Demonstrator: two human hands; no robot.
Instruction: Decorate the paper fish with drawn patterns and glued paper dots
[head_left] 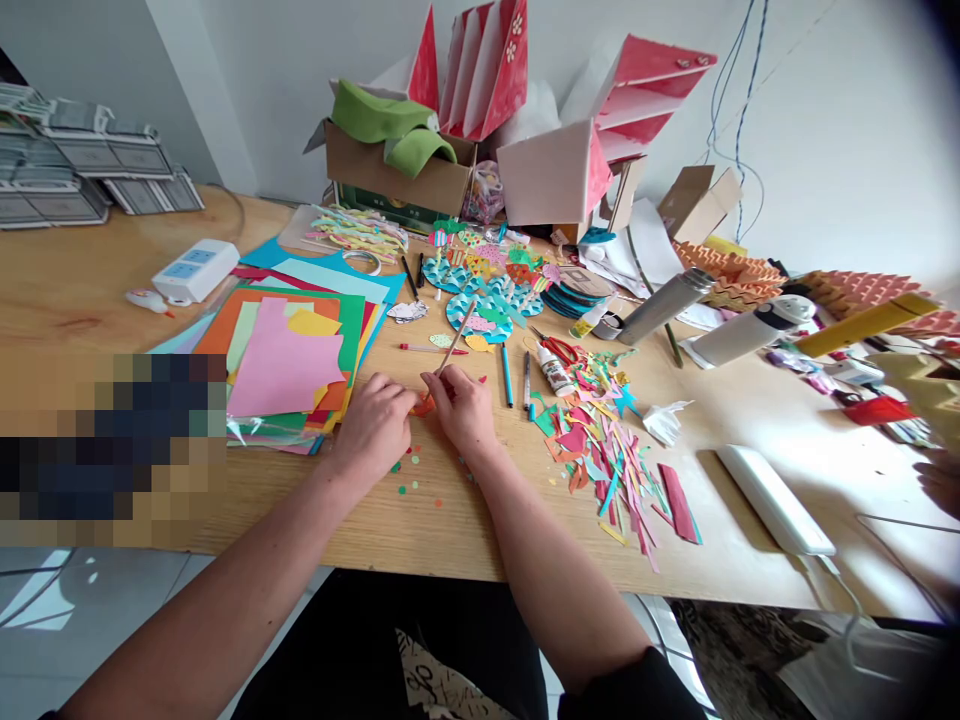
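My left hand (373,425) pinches a small orange paper piece (424,404) at the fingertips, just above the wooden tabletop (442,530). Close beside it, my right hand (457,408) grips a thin wooden stick (460,333) that slants up and away from me. Its lower end is hidden by my fingers. Small coloured paper dots (409,476) lie below my hands. To the left stands a stack of coloured card sheets (285,365). Beyond my hands lie paper discs with blue wave patterns (480,318), and to the right are red-handled scissors (559,350) and a heap of paper scraps (607,465).
A cardboard box (397,180) and folded red-and-white paper fans (484,70) stand at the back. A steel flask (664,305), a white power strip (195,270) and a long white object (776,500) lie on the table. Another person's hand (939,482) shows at the right edge.
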